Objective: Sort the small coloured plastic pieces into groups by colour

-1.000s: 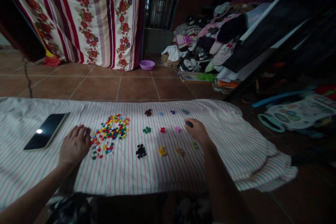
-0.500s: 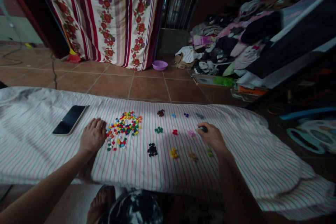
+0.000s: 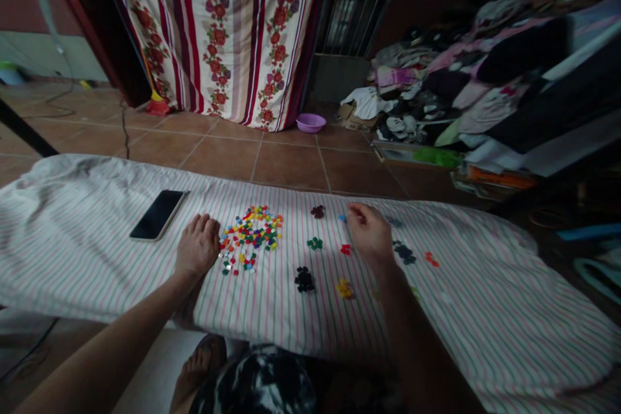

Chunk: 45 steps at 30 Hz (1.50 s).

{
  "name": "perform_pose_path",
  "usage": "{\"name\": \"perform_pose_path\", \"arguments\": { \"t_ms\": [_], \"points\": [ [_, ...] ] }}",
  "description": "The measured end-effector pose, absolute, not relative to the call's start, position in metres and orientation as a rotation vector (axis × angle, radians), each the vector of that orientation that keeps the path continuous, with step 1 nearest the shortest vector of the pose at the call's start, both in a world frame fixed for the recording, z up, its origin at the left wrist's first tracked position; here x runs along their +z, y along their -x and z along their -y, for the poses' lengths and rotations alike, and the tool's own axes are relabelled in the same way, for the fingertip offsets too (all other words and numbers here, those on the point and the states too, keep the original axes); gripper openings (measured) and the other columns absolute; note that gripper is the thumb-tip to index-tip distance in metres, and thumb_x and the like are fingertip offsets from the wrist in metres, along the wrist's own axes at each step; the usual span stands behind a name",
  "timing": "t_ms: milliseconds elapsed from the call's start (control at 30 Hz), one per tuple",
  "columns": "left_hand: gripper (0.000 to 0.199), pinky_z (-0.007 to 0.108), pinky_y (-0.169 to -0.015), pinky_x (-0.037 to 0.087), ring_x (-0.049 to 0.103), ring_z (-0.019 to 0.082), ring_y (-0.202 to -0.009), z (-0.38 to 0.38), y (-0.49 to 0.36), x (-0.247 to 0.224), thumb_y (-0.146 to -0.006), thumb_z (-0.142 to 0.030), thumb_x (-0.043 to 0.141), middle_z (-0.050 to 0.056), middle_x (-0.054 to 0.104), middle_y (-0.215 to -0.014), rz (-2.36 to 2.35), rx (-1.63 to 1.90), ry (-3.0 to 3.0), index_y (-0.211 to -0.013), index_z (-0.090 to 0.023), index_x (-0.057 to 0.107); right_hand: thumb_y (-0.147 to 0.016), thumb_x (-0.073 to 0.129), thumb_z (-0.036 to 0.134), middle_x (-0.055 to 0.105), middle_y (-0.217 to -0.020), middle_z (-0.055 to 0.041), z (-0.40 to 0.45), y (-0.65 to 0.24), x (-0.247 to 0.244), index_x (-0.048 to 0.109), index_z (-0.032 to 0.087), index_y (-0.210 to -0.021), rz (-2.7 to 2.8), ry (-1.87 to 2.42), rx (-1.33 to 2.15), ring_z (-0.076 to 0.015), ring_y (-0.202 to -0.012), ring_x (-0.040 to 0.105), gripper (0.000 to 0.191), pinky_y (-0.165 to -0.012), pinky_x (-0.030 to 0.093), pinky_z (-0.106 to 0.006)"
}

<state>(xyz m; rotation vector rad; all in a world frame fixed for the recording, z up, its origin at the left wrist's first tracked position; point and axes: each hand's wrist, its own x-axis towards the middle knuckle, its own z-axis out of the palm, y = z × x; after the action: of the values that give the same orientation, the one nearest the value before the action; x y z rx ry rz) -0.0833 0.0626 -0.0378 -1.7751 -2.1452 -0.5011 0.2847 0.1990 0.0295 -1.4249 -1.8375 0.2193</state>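
Lying nearer the far edge of the striped white cloth (image 3: 466, 272), small multicoloured blocks (image 3: 252, 230) are flanked by the left hand (image 3: 198, 247), fingers close together; the right hand (image 3: 371, 233) is curled-fingered, any pinched piece hidden.

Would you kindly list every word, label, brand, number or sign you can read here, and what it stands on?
No text can be read.
Black phone screen: dark, no text visible.
Striped floral curtain: pattern only, no lettering visible.
Small multicoloured pieces: too small to tell.
Orange-edged flat stack: too dark and blurred to tell.
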Motion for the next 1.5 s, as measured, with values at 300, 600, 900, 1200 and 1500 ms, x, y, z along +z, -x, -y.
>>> {"name": "perform_pose_path", "arguments": {
  "t_ms": [300,600,900,1200,1500],
  "points": [
    [0.031,0.047,-0.104,0.039,0.047,0.033,-0.128,-0.062,0.080,-0.033,-0.092,-0.021,0.036,0.018,0.059,-0.128,2.181,-0.513,1.785,-0.107,-0.014,0.062,-0.089,0.051,0.021,0.066,-0.088,-0.0043,-0.155,-0.137,0.022,0.071,0.021,-0.093,2.294,0.999,0.554,-0.0156,-0.081,0.061,0.020,-0.077,0.047,-0.025],
    [0.029,0.050,-0.103,0.039,0.045,0.035,-0.130,-0.061,0.079,-0.031,-0.091,-0.018,0.039,0.020,0.057,-0.131,2.207,-0.566,1.791,-0.108,-0.012,0.061,-0.094,0.046,0.022,0.067,-0.101,-0.0093,-0.158,-0.060,0.034,0.073,0.020,-0.096,2.704,1.299,0.288,-0.0190,-0.092,0.062,0.028,-0.079,0.044,-0.027],
    [0.026,0.047,-0.103,0.040,0.048,0.034,-0.127,-0.061,0.076,-0.026,-0.091,-0.017,0.040,0.018,0.060,-0.125,2.212,-0.525,1.748,-0.104,-0.013,0.062,-0.092,0.045,0.020,0.067,-0.106,-0.0095,-0.162,-0.046,0.037,0.070,0.019,-0.101,2.798,1.470,0.164,-0.0203,-0.098,0.063,0.027,-0.079,0.044,-0.027],
    [0.026,0.047,-0.103,0.040,0.048,0.035,-0.127,-0.061,0.076,-0.026,-0.091,-0.017,0.040,0.017,0.059,-0.127,2.215,-0.533,1.744,-0.105,-0.011,0.061,-0.089,0.054,0.021,0.070,-0.111,-0.0105,-0.164,-0.026,0.044,0.070,0.019,-0.106,2.880,1.419,0.078,-0.0232,-0.108,0.059,0.023,-0.088,0.043,-0.029],
    [0.025,0.046,-0.101,0.042,0.049,0.034,-0.125,-0.060,0.076,-0.022,-0.091,-0.017,0.040,0.016,0.061,-0.122,2.200,-0.524,1.754,-0.102,-0.013,0.062,-0.086,0.052,0.014,0.070,-0.103,-0.0082,-0.175,-0.029,0.028,0.071,0.019,-0.101,2.633,1.224,0.292,-0.0190,-0.098,0.061,0.025,-0.089,0.042,-0.027]
  ]
}}
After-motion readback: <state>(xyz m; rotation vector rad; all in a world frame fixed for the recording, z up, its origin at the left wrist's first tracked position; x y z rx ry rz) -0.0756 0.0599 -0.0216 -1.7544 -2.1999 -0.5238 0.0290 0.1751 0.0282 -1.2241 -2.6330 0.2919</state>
